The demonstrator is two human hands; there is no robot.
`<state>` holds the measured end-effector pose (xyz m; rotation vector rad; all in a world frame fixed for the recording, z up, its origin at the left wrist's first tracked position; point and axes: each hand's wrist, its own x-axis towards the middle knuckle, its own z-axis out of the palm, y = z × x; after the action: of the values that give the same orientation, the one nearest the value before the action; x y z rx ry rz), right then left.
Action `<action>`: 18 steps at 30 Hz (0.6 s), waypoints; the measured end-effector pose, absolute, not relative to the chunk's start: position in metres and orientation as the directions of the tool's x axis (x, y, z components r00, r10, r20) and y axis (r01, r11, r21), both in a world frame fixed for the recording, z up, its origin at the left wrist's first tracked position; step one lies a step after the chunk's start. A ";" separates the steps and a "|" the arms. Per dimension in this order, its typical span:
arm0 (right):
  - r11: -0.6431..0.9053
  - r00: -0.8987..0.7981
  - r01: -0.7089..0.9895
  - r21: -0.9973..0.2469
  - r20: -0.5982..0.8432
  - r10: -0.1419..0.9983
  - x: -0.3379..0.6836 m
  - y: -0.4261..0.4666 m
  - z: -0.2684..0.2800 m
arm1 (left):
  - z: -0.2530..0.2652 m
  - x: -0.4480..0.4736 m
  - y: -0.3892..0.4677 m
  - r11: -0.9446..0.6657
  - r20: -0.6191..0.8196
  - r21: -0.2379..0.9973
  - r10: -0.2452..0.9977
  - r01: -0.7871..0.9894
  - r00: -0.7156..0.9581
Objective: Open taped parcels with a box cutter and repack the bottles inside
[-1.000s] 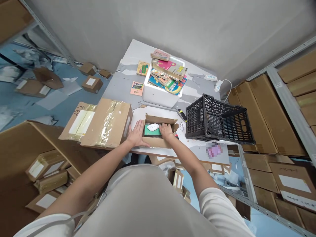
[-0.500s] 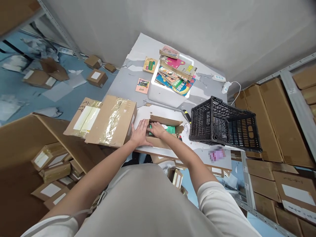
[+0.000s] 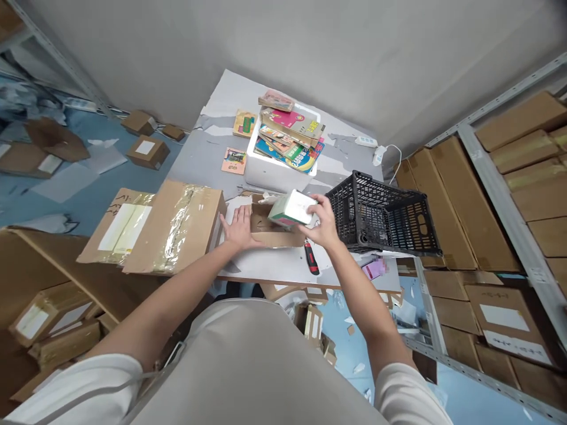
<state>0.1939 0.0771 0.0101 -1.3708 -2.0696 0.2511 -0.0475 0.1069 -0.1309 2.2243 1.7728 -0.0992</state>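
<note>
The desk (image 3: 266, 264) spans the middle of the view, grey and white on top. At its right side sits a black mesh crate (image 3: 345, 217); at its left, near the front edge, a taped cardboard box (image 3: 175, 227). Toward the back is a white foam box (image 3: 275, 179), heaped with books (image 3: 292, 127). In front of that lies an open carton (image 3: 281, 239), its brown inside partly showing. A white-and-green box (image 3: 293, 208) is tilted over the carton's right half — held in the right hand (image 3: 322, 223), whose grip is closed around its right end. The left hand (image 3: 239, 228) has an open grip, fingers spread, at the carton's left end. Smallest are two things near the front edge: a purple item (image 3: 373, 269), partly blurred out, and a red-and-black tool (image 3: 311, 258) just below the right hand.
</note>
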 end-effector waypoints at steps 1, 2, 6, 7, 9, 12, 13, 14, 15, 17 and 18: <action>0.451 -0.235 0.754 -0.478 0.445 0.864 0.200 0.068 0.024 | -0.129 -0.046 0.116 -0.191 -0.243 0.182 0.942 0.965 0.232; 0.467 -0.219 0.746 -0.475 0.487 0.846 0.207 0.057 0.037 | -0.128 -0.045 0.124 -0.183 -0.249 0.182 0.942 0.966 0.225; 0.488 -0.188 0.727 -0.483 0.544 0.818 0.223 0.004 0.050 | -0.119 -0.041 0.154 -0.183 -0.231 0.202 0.946 0.962 0.228; 0.474 -0.191 0.728 -0.495 0.518 0.834 0.221 -0.007 0.041 | -0.116 -0.042 0.159 -0.195 -0.214 0.207 0.947 0.959 0.239; 0.435 -0.213 0.730 -0.527 0.429 0.878 0.213 -0.023 0.010 | -0.111 -0.044 0.161 -0.235 -0.175 0.222 0.945 0.946 0.276; 0.350 -0.258 0.753 -0.557 0.240 0.936 0.192 -0.029 -0.048 | -0.106 -0.052 0.140 -0.294 -0.102 0.282 0.937 0.913 0.333; 0.323 -0.269 0.763 -0.560 0.179 0.946 0.185 -0.027 -0.065 | -0.105 -0.055 0.127 -0.315 -0.061 0.317 0.934 0.895 0.351; 0.301 -0.278 0.769 -0.564 0.129 0.952 0.179 -0.024 -0.079 | -0.106 -0.058 0.110 -0.344 -0.014 0.360 0.927 0.867 0.374; 0.284 -0.281 0.770 -0.572 0.095 0.955 0.174 -0.021 -0.091 | -0.108 -0.062 0.092 -0.378 0.040 0.410 0.917 0.830 0.397; 0.264 -0.279 0.743 -0.615 0.075 0.957 0.168 -0.016 -0.106 | -0.116 -0.066 0.055 -0.490 0.105 0.535 0.847 0.688 0.522; 0.265 -0.280 0.713 -0.649 0.083 0.956 0.167 -0.014 -0.111 | -0.122 -0.067 0.039 -0.507 0.098 0.600 0.814 0.619 0.572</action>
<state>0.1671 -0.0138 -0.1109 -1.5069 -2.0767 0.6954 -0.0671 0.0394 -0.1218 2.2955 1.1449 0.5077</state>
